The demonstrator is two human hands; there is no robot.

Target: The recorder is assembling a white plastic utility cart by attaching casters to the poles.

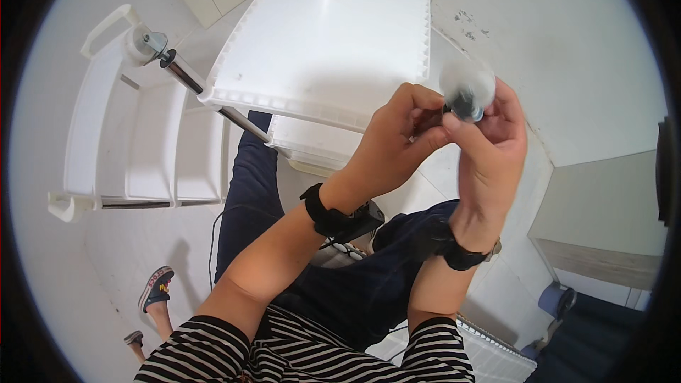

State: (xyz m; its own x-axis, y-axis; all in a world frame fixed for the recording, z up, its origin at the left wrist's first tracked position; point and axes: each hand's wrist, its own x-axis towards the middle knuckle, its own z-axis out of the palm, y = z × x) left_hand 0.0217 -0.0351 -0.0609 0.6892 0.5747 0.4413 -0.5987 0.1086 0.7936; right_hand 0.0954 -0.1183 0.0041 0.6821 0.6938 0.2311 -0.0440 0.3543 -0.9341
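A white caster wheel (467, 79) with a metal bracket is up between my hands, partly smeared by motion. My right hand (496, 131) wraps round it from the right, thumb across the front. The fingertips of my left hand (397, 131) are closed at the dark lower part of the same caster; what exactly they pinch there is partly hidden. Just beyond my hands lies a white plastic shelf frame (333, 35) with scalloped edges. A second caster (145, 44) sits at the end of its chrome leg (186, 74) on the left.
To the left stands a white tiered cart (152, 142) with handles. A person's foot in a dark clog (156, 287) is at the lower left. Another white shelf panel (496, 354) lies at the lower right, near a dark blue chair (596, 337). A cabinet (603, 213) borders the right.
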